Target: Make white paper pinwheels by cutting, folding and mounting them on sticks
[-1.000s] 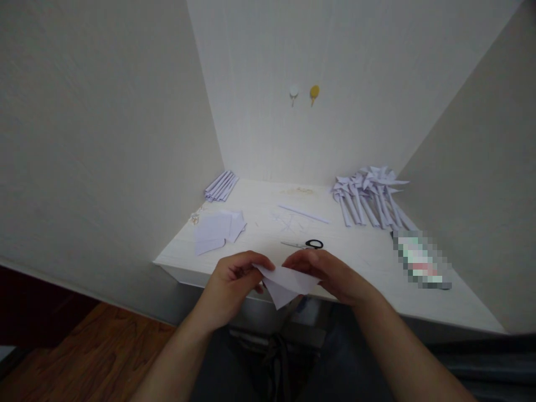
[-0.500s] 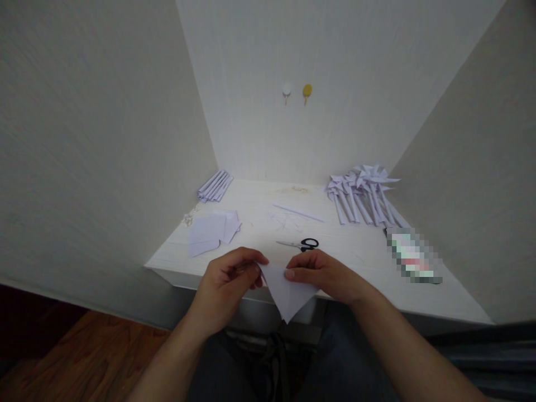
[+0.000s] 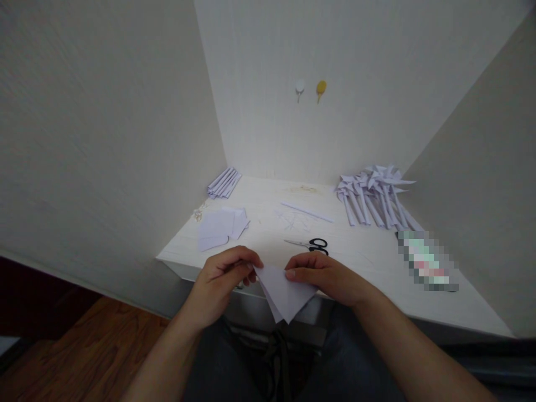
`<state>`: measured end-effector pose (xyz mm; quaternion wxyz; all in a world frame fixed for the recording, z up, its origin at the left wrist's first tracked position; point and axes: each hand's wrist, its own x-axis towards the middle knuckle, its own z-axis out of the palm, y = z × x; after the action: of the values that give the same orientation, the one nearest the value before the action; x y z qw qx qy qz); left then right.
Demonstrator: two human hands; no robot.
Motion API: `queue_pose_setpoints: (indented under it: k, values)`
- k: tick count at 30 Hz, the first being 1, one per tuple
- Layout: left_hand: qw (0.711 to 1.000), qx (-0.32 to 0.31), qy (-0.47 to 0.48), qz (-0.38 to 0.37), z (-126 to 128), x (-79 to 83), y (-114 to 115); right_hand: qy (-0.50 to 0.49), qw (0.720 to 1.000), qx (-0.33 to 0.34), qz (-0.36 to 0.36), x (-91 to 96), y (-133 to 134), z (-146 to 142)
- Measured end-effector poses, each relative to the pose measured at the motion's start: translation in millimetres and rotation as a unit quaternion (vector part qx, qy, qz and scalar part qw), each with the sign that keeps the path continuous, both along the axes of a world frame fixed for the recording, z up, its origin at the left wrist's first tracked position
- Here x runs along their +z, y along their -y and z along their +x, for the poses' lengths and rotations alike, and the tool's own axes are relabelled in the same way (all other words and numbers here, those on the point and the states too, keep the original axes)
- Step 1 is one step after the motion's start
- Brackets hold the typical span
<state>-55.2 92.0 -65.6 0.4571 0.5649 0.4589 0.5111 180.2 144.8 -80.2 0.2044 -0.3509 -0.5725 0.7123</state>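
Note:
Between my hands, at the front edge of the table, is a folded sheet of white paper point(image 3: 285, 296) with its corners pointing down. My left hand point(image 3: 228, 282) pinches its upper left corner between thumb and fingers. On the right side, my right hand point(image 3: 324, 276) grips it with the thumb on top. Two layers show apart at the lower left of the paper. Just beyond my right hand lie scissors point(image 3: 307, 244) with black handles, partly hidden by that hand. Several loose paper pieces point(image 3: 215, 229) lie beyond my left hand.
Rolled paper sticks point(image 3: 225, 182) are stacked at the back left, and paper pinwheels point(image 3: 374, 192) at the back right. A single thin paper strip point(image 3: 307, 212) and scraps lie mid-table. A blurred-out device point(image 3: 425, 261) rests at right. Walls enclose three sides.
The paper's two layers have spread apart at the lower left, with my left hand shifting slightly left. The whole view has turned a little, so the table things appear further right.

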Motion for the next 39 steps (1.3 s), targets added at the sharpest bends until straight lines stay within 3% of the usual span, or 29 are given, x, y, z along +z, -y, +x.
queue_pose_setpoints:
  k: [10, 18, 26, 30, 36, 39]
  values:
    - [0.999, 0.031, 0.033, -0.005, 5, -4.5, 4, 0.001, 0.999, -0.031, 0.009, 5.1, 7, -8]
    - [0.991, 0.099, 0.066, -0.058, 17, -13.5, -1, -0.052, 0.993, -0.039, 0.100, 12.9, 21, 3]
    - [0.988, 0.116, 0.095, -0.028, 38, -9.0, 8, 0.046, 0.964, -0.201, 0.169, 4.2, 34, -21]
    - [0.993, 0.073, 0.086, -0.044, 47, -18.4, 11, 0.007, 0.951, -0.272, 0.148, 3.9, 32, -27]
    - [0.996, 0.038, 0.046, -0.063, 37, -10.2, 16, -0.025, 0.968, -0.231, 0.092, 3.6, 32, -17]
    - [0.995, 0.006, 0.068, -0.079, 29, -3.6, 17, -0.072, 0.966, -0.244, 0.046, -4.0, 34, -13]
